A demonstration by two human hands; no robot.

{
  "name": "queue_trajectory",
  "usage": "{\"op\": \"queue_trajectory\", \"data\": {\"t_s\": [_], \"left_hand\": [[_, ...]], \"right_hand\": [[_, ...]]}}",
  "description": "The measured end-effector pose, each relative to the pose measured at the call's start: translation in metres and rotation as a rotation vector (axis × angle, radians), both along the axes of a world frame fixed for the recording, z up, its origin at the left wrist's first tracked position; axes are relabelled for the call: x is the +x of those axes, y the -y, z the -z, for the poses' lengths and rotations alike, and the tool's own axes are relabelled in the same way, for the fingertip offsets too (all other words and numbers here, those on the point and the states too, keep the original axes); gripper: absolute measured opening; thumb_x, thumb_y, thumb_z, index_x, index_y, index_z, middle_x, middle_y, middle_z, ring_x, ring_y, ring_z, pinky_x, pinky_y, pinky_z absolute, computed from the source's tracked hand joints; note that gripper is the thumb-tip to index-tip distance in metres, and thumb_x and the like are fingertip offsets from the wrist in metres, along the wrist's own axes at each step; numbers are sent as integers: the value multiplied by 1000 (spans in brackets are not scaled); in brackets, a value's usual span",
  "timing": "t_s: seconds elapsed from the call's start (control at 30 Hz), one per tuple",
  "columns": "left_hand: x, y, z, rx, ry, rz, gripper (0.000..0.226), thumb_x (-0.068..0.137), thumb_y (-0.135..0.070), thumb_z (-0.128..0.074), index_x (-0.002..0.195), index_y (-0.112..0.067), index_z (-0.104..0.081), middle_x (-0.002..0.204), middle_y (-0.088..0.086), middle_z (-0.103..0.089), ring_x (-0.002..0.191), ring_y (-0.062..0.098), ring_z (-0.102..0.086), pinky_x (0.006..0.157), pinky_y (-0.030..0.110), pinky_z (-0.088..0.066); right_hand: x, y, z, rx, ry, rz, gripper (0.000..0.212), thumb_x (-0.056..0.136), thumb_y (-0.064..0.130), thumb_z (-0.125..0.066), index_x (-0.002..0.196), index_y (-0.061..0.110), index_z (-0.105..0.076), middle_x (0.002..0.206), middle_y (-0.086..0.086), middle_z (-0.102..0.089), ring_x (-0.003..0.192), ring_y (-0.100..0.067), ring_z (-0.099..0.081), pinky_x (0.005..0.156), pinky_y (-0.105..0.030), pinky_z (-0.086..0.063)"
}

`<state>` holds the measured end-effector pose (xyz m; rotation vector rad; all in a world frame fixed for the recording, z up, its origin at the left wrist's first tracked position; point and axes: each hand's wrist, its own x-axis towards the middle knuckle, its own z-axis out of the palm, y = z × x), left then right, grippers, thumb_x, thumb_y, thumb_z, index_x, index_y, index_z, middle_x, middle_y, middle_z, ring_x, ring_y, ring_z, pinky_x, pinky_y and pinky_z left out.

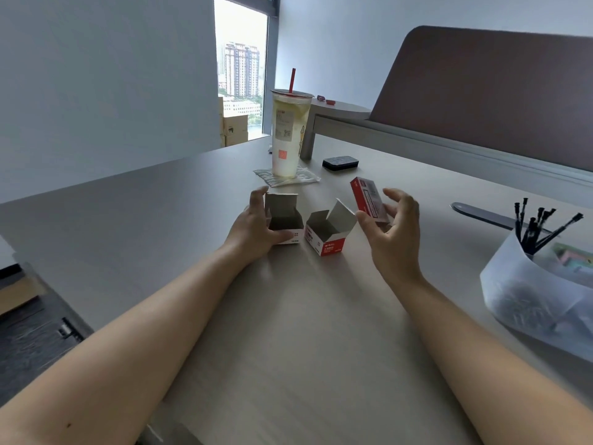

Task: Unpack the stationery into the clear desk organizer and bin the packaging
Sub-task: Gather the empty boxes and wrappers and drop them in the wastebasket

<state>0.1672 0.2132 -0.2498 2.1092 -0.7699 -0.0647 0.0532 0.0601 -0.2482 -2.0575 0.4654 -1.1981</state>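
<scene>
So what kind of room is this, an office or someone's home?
Most likely an office. The long pale desk runs up to a brown partition screen like those between workstations, a clear organizer holds black pens, and the window looks out on tower blocks from high up.

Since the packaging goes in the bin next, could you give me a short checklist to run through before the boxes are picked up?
1. Left box open and looks empty: ok, left hand is on it.
2. Middle box empty: cannot tell, only part of its inside shows.
3. Third box opened: not ok, looks closed by the right hand.
4. Pens in the organizer: ok.
5. Bin within sight: not ok, none visible.
6. Drink cup clear of the hands: ok.
</scene>
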Motion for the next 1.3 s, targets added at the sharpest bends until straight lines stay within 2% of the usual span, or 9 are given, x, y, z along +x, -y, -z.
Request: {"op": "queue_trajectory", "data": {"t_s": [0.1, 0.2, 0.3, 0.37, 0.47, 0.8, 1.0, 1.13, 1.3], "left_hand": [[-6, -12, -2, -6, -12, -11, 87, 76, -18, -70, 140, -15, -11, 120, 18, -48, 95, 19, -44, 85, 27, -37], [-14, -25, -3, -13, -22, -10, 85, 76, -17, -69, 140, -16, -12, 121, 17, -48, 95, 19, -45, 91, 31, -41], [-16, -35, -2, -29, -34, -20, 84, 77, -17, -68, 140, -16, -13, 121, 18, -48, 103, 26, -50, 94, 33, -41], [-14, -38, 0, -38, -39, -26, 84, 77, -18, -69, 140, -16, -14, 120, 18, -49, 102, 25, -50, 90, 31, -39], [-9, -37, 2, -41, -44, -18, 83, 77, -19, -69, 139, -16, -14, 113, 15, -49, 97, 23, -50, 84, 26, -37], [4, -26, 7, -37, -29, 0, 83, 77, -19, -69, 139, -16, -15, 110, 14, -49, 97, 25, -51, 82, 26, -37], [11, -23, 8, -43, -26, 3, 83, 76, -21, -70, 139, -16, -16, 116, 15, -50, 94, 22, -48, 84, 26, -36], [10, -22, 8, -46, -20, 9, 83, 76, -20, -70, 139, -17, -17, 120, 16, -50, 95, 20, -47, 85, 26, -37], [1, -33, 2, -62, -13, 4, 82, 76, -16, -70, 138, -17, -18, 123, 15, -50, 95, 21, -48, 86, 26, -38]], "right_hand": [[-3, -14, -4, -8, 1, -39, 43, 78, 17, -67, 113, 5, -45, 116, -12, -52, 98, -13, -51, 74, -19, -49], [-3, -27, -1, -88, -35, -70, 30, 77, 15, -69, 101, 6, -53, 109, -9, -56, 94, -14, -53, 74, -21, -50], [1, -33, -1, -194, -162, -73, 22, 79, 13, -65, 100, 4, -60, 116, -12, -57, 101, -13, -51, 81, -17, -41], [4, -32, -1, -220, -251, -46, 22, 81, 12, -62, 102, 4, -62, 119, -14, -57, 110, -23, -53, 90, -25, -38], [8, -27, -1, -221, -335, 20, 24, 83, 15, -60, 105, 7, -62, 121, -14, -58, 114, -29, -50, 96, -35, -34], [15, -22, 7, -299, -607, 118, 58, 79, 46, -60, 130, 27, -40, 141, -4, -36, 127, -28, -28, 98, -37, -24], [21, -19, 10, -209, -651, 53, 58, 81, 44, -58, 132, 27, -36, 141, -6, -32, 122, -31, -39, 102, -41, -30], [23, -19, 10, -119, -559, -55, 48, 82, 29, -61, 125, 21, -43, 135, -7, -36, 116, -27, -48, 94, -30, -35], [17, -24, 8, -96, -425, -119, 46, 78, 16, -65, 121, 16, -50, 131, -10, -43, 115, -22, -46, 81, -13, -29]]}}
